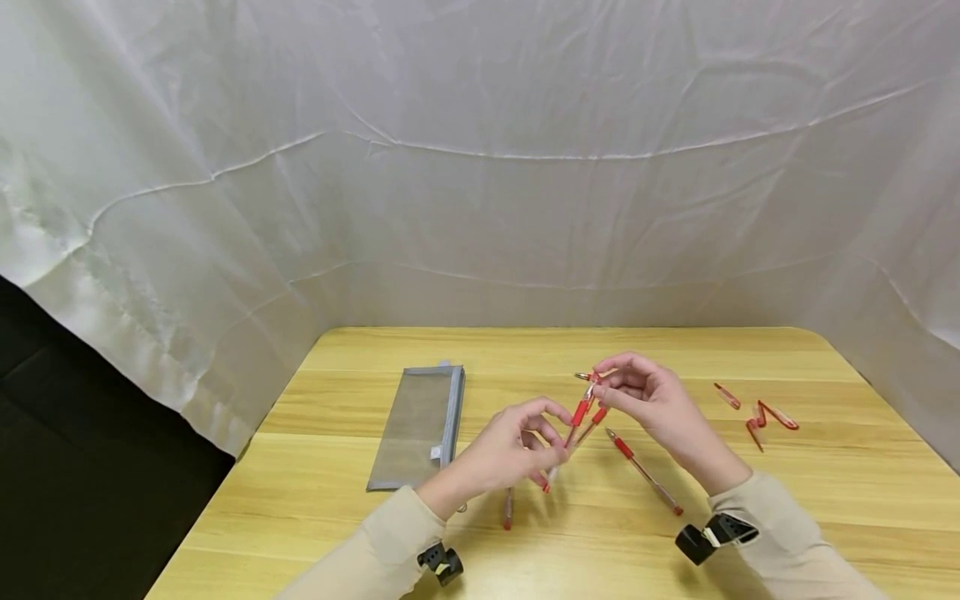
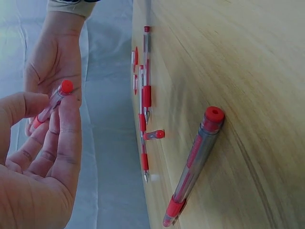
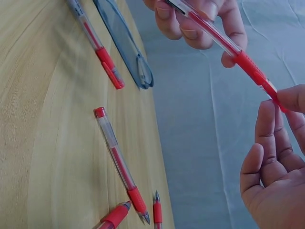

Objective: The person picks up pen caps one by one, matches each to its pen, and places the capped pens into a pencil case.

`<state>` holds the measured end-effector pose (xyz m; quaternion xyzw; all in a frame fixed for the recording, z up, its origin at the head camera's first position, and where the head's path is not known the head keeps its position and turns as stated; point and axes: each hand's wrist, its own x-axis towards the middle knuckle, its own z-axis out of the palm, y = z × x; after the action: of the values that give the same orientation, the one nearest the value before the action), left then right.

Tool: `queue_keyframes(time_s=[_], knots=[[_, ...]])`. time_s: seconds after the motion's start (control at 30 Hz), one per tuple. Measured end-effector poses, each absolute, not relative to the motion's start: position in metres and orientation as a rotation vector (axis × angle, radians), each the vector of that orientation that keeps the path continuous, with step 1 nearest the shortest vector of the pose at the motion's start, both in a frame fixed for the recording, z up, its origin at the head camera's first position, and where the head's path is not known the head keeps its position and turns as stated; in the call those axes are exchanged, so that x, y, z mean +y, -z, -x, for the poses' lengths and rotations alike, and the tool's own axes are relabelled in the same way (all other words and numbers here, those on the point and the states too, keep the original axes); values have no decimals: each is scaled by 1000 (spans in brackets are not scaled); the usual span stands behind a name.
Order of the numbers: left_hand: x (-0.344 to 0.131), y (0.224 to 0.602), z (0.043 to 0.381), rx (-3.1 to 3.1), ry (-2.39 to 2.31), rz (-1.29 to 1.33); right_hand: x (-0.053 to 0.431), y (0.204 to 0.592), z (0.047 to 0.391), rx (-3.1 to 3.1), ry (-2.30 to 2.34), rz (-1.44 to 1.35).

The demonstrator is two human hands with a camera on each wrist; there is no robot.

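Observation:
My left hand pinches the clear barrel of a red gel pen, held slanted above the table. Its red rubber grip points up toward my right hand. At the tip end, my right thumb and fingers pinch a small red-and-clear pen cap, mostly hidden by the fingertips. The pen's red end plug shows in the left wrist view. Below the hands lie uncapped red pens, one near my right wrist. A capped red pen lies under my left wrist.
A grey mesh zip pouch lies flat to the left of my hands. Loose red pen caps are scattered on the right of the wooden table. White cloth hangs around the back and sides.

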<state>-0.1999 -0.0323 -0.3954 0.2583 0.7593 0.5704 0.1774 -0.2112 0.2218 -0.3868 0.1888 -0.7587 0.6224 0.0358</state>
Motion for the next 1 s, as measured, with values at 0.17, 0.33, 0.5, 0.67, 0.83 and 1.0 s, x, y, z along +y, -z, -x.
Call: queue_keyframes(time_s=[0.17, 0.33, 0.5, 0.67, 0.83, 1.0], knots=[[-31, 396, 199, 2142, -1636, -727, 220, 388, 211, -2324, -1911, -605], [-30, 396, 198, 2137, -1654, -723, 219, 390, 213, -2343, -1889, -602], [-31, 396, 198, 2150, -1641, -736, 218, 391, 213, -2377, -1854, -593], [-31, 397, 197, 2170, -1639, -744, 216, 390, 214, -2392, -1813, -613], [-30, 398, 194, 2223, -1636, -748, 215, 391, 214, -2386, -1811, -648], [-27, 403, 192, 2350, -1618, -776, 215, 392, 211, -2377, -1811, -662]])
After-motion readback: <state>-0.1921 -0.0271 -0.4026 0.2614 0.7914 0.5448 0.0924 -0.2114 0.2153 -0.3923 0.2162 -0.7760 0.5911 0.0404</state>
